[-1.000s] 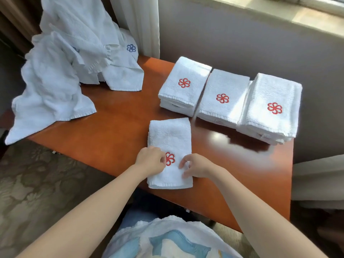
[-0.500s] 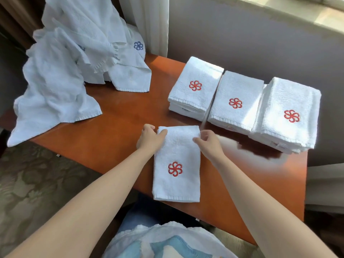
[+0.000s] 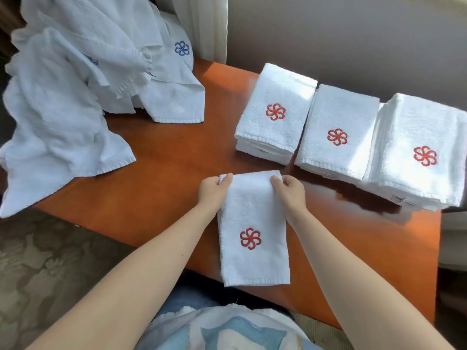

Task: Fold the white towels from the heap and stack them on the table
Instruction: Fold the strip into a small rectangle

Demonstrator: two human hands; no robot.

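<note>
A folded white towel [image 3: 252, 218] with a red flower emblem lies lengthwise on the orange-brown table [image 3: 177, 157], its near end reaching the table's front edge. My left hand [image 3: 213, 189] pinches its far left corner, and my right hand [image 3: 289, 189] pinches its far right corner. Three stacks of folded towels stand in a row behind: the left stack [image 3: 274, 114], the middle stack [image 3: 336, 132] and the right stack [image 3: 422, 152]. The heap of unfolded white towels [image 3: 75, 92] covers the table's far left and hangs over its edge.
A grey wall [image 3: 353, 34] runs right behind the stacks, with a white curtain [image 3: 209, 24] at the back. Patterned carpet [image 3: 50, 269] lies left of the table. Bare tabletop shows between the heap and the stacks.
My hands slid from the towel's near part by the emblem up to its far corners and took hold of them. The towel stays flat on the table.
</note>
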